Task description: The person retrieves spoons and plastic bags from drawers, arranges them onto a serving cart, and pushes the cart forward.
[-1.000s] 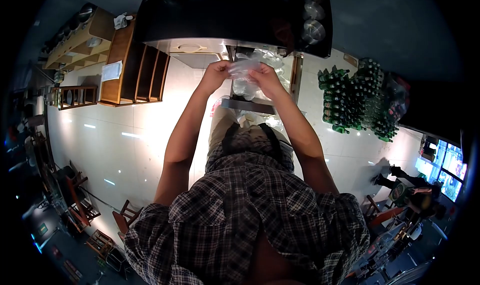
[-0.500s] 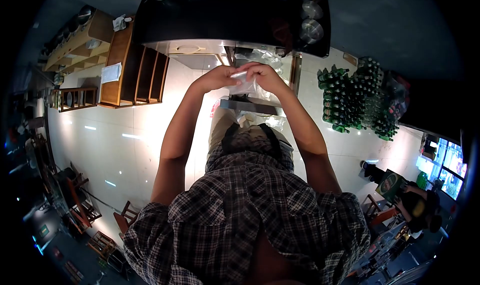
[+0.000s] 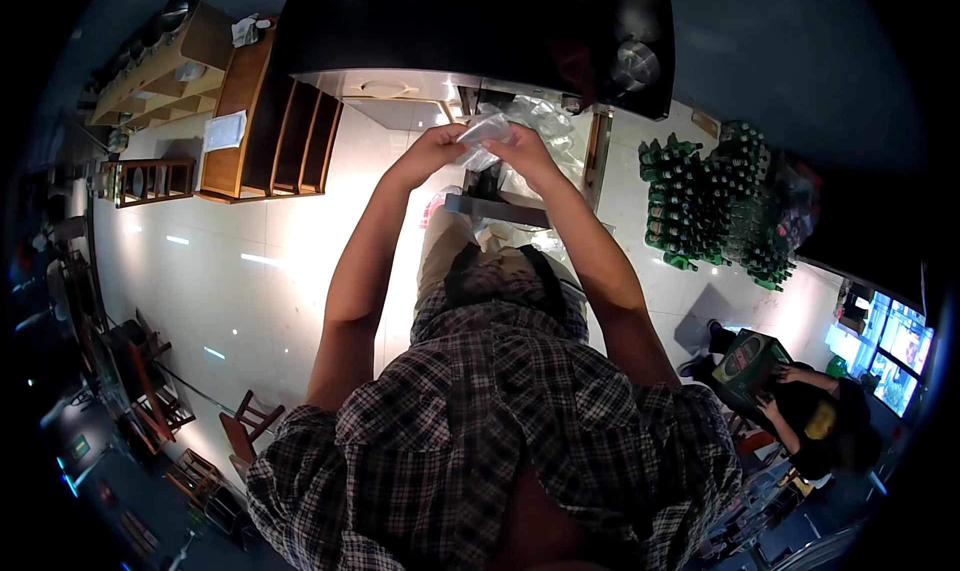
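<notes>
Plastic film (image 3: 487,131), clear and creased, sits between your hands, above the open drawer (image 3: 497,211) at the near side of the dark table (image 3: 450,31). Your left hand (image 3: 440,153) pinches its left part between thumb and fingers, and your right hand (image 3: 524,157) grips the right part in much the same way. As far as can be judged, you are partway through handling this piece: it is already up in your grasp and not yet put down. Whether it is a bag or a loose sheet, and whether any fold or opening in it is finished, I cannot tell. More clear plastic (image 3: 556,126) lies heaped in the drawer, just right of the piece you hold, and seems left loose there. Well apart on the right, green bottles (image 3: 690,201) stand on the floor (image 3: 628,211), and another person (image 3: 820,416) holds a green box (image 3: 748,363).
</notes>
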Available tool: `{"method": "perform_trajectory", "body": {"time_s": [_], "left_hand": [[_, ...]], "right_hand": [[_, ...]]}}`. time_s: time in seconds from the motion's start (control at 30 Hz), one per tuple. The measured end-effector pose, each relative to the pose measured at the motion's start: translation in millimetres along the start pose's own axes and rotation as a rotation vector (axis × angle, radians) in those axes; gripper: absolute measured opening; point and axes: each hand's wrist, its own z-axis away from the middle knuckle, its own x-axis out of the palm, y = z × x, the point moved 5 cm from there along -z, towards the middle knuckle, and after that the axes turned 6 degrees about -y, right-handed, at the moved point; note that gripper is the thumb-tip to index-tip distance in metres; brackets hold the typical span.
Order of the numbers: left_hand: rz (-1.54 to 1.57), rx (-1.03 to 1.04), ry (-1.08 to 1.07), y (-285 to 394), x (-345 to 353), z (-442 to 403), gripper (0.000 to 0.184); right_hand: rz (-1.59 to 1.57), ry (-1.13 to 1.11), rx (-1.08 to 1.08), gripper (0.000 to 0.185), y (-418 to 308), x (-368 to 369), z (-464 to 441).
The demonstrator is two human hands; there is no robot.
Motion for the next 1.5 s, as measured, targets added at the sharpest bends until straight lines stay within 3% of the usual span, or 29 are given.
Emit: {"method": "perform_trajectory", "body": {"time_s": [0.07, 0.13, 0.27, 0.33, 0.37, 0.43, 0.5, 0.57, 0.63, 0.83, 0.97, 1.03, 1.1, 1.17, 1.23, 1.33, 1.4, 1.43, 1.47, 1.5], "left_hand": [[-0.032, -0.039, 0.003, 0, -3, 3, 0.022], [-0.066, -0.077, 0.003, -2, -8, 3, 0.023], [-0.207, -0.066, -0.082, -7, -8, -3, 0.023], [-0.227, -0.066, -0.106, -2, -5, -3, 0.023], [-0.277, -0.069, -0.087, -1, -5, -4, 0.021], [-0.329, -0.073, -0.071, -1, -5, -5, 0.020], [-1.054, 0.381, 0.203, 22, -3, 1, 0.023], [-1.056, 0.311, 0.204, 19, -2, -1, 0.024], [-1.059, 0.237, 0.209, 19, -5, -1, 0.026], [-0.839, 0.352, 0.187, 29, -4, -2, 0.017], [-0.409, 0.281, 0.064, 10, -8, -13, 0.013], [-0.224, 0.229, 0.020, -2, -8, -17, 0.014], [0.148, 0.170, 0.108, -10, -9, -19, 0.020], [0.146, 0.175, 0.161, -10, -6, -19, 0.027], [0.146, 0.180, 0.213, -8, -4, -14, 0.033], [0.105, 0.140, 0.086, -3, 5, -11, 0.044], [-0.284, -0.008, 0.040, -11, 3, -11, 0.056], [-0.700, 0.181, 0.174, -2, 4, -7, 0.060], [-0.701, 0.183, 0.173, -4, 7, -7, 0.060], [-0.848, 0.182, 0.430, 1, 1, -4, 0.060]], "right_hand": [[0.040, 0.030, -0.012, 0.057, 0, 3, -2], [0.550, 0.607, -0.371, 0.050, -21, -4, 10], [0.464, 0.371, -0.528, 0.047, -27, -2, 9], [0.361, 0.096, -0.342, 0.046, -18, 0, 2], [0.362, 0.098, -0.343, 0.046, -17, 0, 2], [0.285, 0.133, -0.062, 0.040, -1, -3, 2], [0.300, 0.178, -0.126, 0.036, 2, -3, 3], [0.314, 0.215, -0.192, 0.031, -1, -1, 7], [0.214, 0.092, -0.163, 0.027, -3, 7, 9], [-0.077, -0.063, -0.161, 0.029, 4, 5, 6], [-0.145, -0.096, -0.140, 0.027, 7, 5, 1], [-0.137, 0.017, -0.184, 0.026, 4, 5, 0], [-0.172, 0.095, -0.166, 0.025, 4, 4, 1], [-0.207, 0.174, -0.149, 0.024, 8, -1, 0], [0.102, 0.354, -0.259, 0.021, 8, -13, -1], [0.353, 0.440, -0.280, 0.017, -15, -13, 15], [0.494, 0.419, -0.353, 0.016, -24, -15, 19], [0.635, 0.394, -0.426, 0.014, -31, -13, 21], [0.635, 0.396, -0.427, 0.014, -35, -14, 24], [0.844, 0.434, -0.505, 0.014, -45, -10, 29]]}}
